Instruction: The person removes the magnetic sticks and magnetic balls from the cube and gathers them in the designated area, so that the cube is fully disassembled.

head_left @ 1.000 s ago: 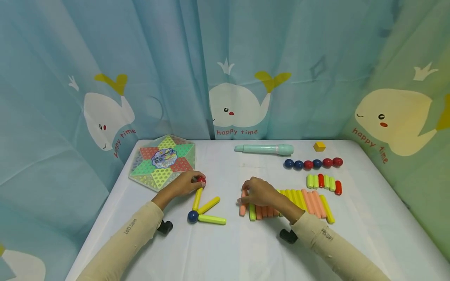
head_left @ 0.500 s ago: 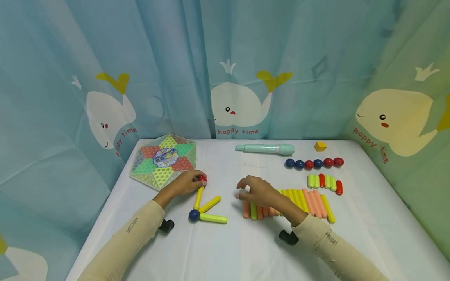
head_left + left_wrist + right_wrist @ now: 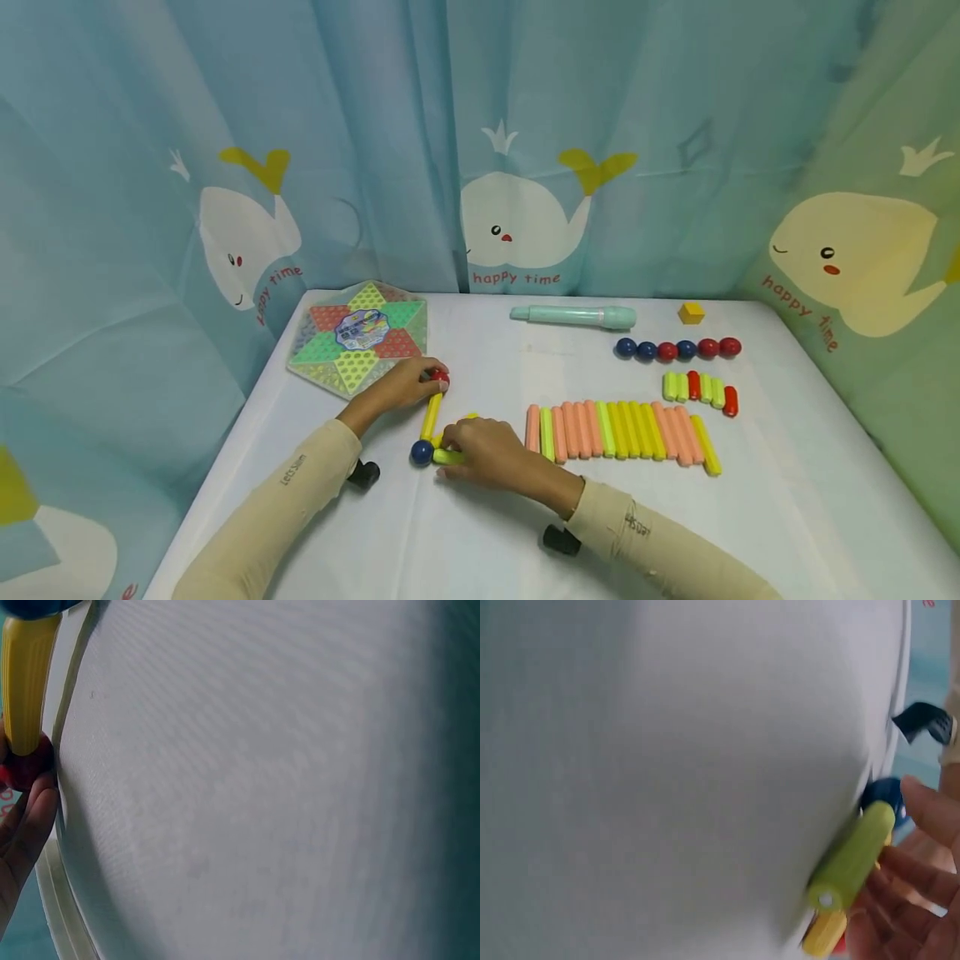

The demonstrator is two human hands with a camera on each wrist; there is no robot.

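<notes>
My left hand (image 3: pixel 408 382) pinches a red ball (image 3: pixel 440 381) at the far end of a yellow rod (image 3: pixel 431 417). That rod's near end meets a blue ball (image 3: pixel 422 452); in the left wrist view the yellow rod (image 3: pixel 28 682) runs straight into the red ball (image 3: pixel 28 761). Just right of the blue ball, my right hand (image 3: pixel 487 452) hovers with thumb and fingers parted around a light green rod (image 3: pixel 448 457). The right wrist view has fingertips right at the side of the green rod (image 3: pixel 853 859). A second yellow rod (image 3: pixel 825 934) is partly hidden behind it.
A row of orange, yellow and green rods (image 3: pixel 581 429) lies right of my hands. Behind it are short rods (image 3: pixel 682 386), a line of red and blue balls (image 3: pixel 647 352), a yellow cube (image 3: pixel 692 312) and a mint tube (image 3: pixel 573 316). A star-patterned board (image 3: pixel 337 342) lies back left.
My right hand let go of an orange rod at the row's left end, then moved left to the light green rod by the blue ball. My left hand stays on the red ball.
</notes>
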